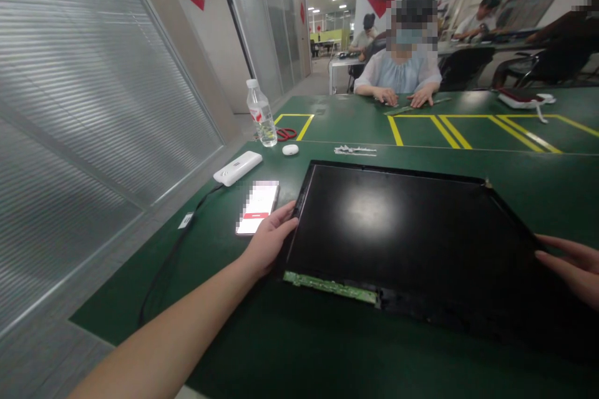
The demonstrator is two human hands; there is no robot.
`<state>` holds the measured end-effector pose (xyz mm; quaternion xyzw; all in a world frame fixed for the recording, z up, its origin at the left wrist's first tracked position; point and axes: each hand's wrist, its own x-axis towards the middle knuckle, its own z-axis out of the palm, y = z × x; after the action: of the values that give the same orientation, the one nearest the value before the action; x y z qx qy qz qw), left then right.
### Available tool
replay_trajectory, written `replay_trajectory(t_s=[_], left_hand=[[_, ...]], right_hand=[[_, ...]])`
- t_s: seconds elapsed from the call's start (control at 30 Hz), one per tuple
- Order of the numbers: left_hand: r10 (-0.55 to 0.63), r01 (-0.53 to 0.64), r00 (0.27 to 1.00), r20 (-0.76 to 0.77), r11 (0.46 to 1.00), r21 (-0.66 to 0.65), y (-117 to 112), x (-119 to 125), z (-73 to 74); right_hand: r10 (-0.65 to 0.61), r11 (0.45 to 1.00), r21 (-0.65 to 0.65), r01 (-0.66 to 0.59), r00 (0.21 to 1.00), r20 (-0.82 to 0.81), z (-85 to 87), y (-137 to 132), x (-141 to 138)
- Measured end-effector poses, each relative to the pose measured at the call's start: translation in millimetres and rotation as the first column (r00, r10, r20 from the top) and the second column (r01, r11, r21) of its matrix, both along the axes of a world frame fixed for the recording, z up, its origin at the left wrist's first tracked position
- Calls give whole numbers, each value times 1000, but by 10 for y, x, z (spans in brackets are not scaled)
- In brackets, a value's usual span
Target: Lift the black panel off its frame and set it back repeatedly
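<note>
A large black LCD screen panel (402, 230) is held over the green table, its dark face up and a ceiling glare on it. Along its near left edge runs a narrow green circuit board (331, 287). My left hand (270, 234) grips the panel's left edge, thumb on top and the other fingers partly hidden at the side. At the opposite side my right hand (573, 265) is closed on the right edge, cut off by the frame. A phone (257, 207) with a lit screen lies just beyond my left hand.
A water bottle (262, 115), red-handled scissors (286, 134), a white earbud case (290, 149) and a white power bank (238, 168) with a black cable (171, 252) are at the left. Thin grey strips (354, 151) lie beyond the panel. Across the table sits a person (397, 72).
</note>
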<state>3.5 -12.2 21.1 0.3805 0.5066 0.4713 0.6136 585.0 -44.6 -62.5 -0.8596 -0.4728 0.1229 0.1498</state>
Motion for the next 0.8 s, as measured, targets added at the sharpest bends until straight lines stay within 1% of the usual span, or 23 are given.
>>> replay_trajectory(t_s=[0.03,0.07,0.13,0.17,0.23,0.4,0.6,0.7,0.8], left_hand=[[22,-22,1000,16,999,-31,2,9,8],[40,-38,999,25,997,-65,7,14,14],[57,-52,998,34,990,-131,23,16,18],[59,-52,997,41,987,-155,32,14,15],[37,-28,998,50,984,-176,49,3,-3],[-44,46,999,18,994,-99,62,-41,-63],[-46,42,998,-53,996,-76,48,-60,-49],[-65,64,995,-78,998,-15,48,-69,-49],[-99,100,992,-82,995,12,50,-80,-65]], right_hand=[[-64,997,-43,61,995,-75,116,-11,-132],[-94,994,-63,88,990,-110,221,-22,-256],[-92,995,-53,86,987,-131,386,-43,-457],[-90,995,-44,85,988,-124,440,-51,-527],[-93,995,-46,88,990,-108,495,-67,-603],[-46,999,-18,45,998,-43,463,-89,-574],[-28,1000,3,28,998,-50,468,-91,-587],[-20,1000,17,20,1000,-16,469,-96,-601],[-9,1000,17,9,1000,4,448,-102,-587]])
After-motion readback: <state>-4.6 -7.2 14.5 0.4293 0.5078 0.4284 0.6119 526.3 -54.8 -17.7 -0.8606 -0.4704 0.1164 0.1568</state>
